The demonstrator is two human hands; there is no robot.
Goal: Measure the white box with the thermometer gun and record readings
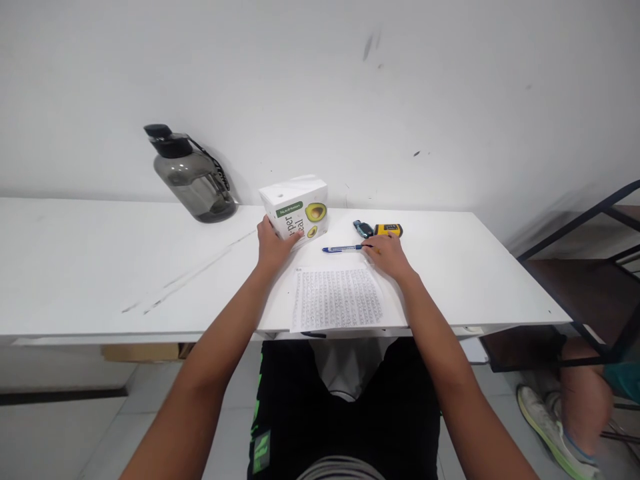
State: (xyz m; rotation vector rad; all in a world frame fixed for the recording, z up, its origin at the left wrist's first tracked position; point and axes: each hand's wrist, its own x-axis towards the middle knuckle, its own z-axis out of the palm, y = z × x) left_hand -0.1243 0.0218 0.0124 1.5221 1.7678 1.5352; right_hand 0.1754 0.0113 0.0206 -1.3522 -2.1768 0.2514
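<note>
A white box [296, 208] printed with avocados and a green label stands tilted on the white table [150, 257]. My left hand [277, 248] grips its lower part, thumb across the front and fingers round the left side. To the right, my right hand [389, 257] has its fingers closed on the right end of a blue and clear pen [342, 249], which points left. The fingertips' undersides are hidden. Just beyond that hand lie a yellow and black tape measure [389, 230] and a dark teal wristwatch [363, 229]. Between my forearms rests a sheet of paper [336, 298] covered in rows of small marks.
A large grey translucent bottle [195, 177] with a black lid stands at the back left, by the wall. Right of the table is a dark metal frame [575, 230]. Another person's leg and shoe [555, 433] show at lower right.
</note>
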